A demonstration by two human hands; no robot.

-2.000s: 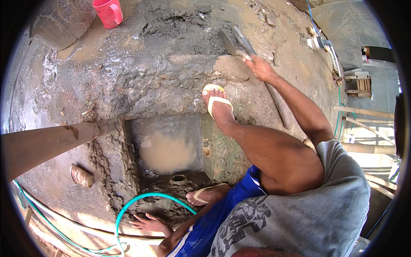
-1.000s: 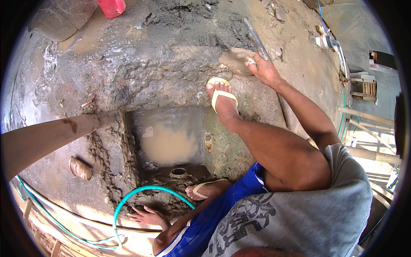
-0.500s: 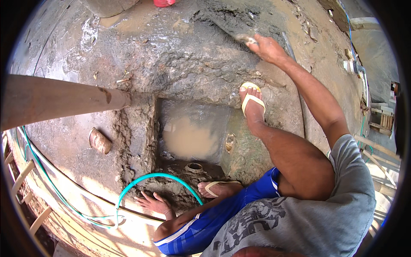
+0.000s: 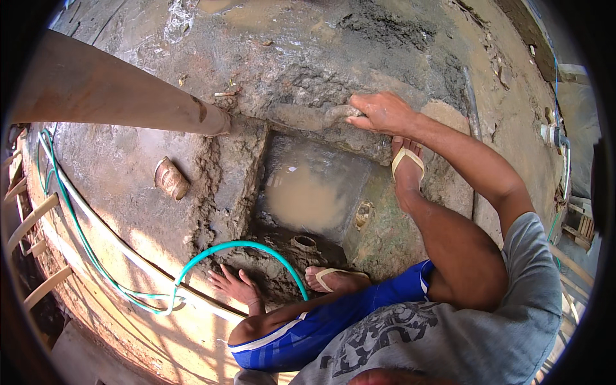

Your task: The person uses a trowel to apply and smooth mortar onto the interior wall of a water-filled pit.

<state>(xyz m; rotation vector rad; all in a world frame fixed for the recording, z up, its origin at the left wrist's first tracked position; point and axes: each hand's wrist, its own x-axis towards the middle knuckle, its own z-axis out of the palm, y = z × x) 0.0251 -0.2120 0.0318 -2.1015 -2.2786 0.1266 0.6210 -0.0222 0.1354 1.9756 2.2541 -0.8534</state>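
Note:
My right hand [image 4: 384, 113] is closed round the handle of a mud-coated trowel [image 4: 300, 117]. Its blade lies along the wet mortar [image 4: 321, 80] at the far rim of a square pit [image 4: 258, 186], pointing left. Cloudy brown water [image 4: 308, 199] stands in the pit's bottom. Fingers spread, my left hand [image 4: 236, 287] rests on the ground by the near left corner, beside the arch of a green hose [image 4: 240, 244]. A short round pipe end [image 4: 303, 242] shows inside the pit's near edge, and a second opening [image 4: 364, 215] in its right wall.
A thick brown post [image 4: 128, 96] comes in from the left, ending near the pit's far left corner. A rusty can [image 4: 171, 179] lies left of the pit. My sandalled feet [image 4: 408, 160] straddle the near right corner. A grey pipe [image 4: 473, 106] runs along the right.
My right hand has drawn the trowel nearer and leftward, from the dark mortar heap to the pit's far rim. The view has shifted somewhat; my left hand stays on the ground.

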